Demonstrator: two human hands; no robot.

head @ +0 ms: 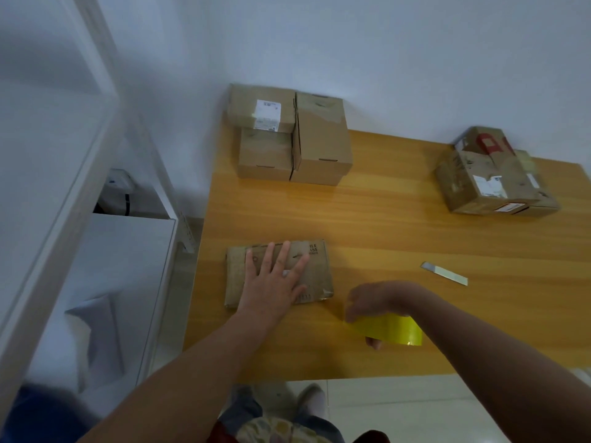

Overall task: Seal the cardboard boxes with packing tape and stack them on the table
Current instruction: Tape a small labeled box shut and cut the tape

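Three boxes (319,139) stand stacked at the tabletop's (383,225) far corner, while the left hand (271,282) presses flat on another box (319,273) up front and the right hand (374,300) grips the tape roll (393,330) beside it, sealing seemingly unfinished.

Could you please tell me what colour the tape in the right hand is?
The tape roll is yellow, seen best in the head view.

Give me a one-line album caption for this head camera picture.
Left hand presses a flat cardboard box on the table, right hand holds yellow tape.
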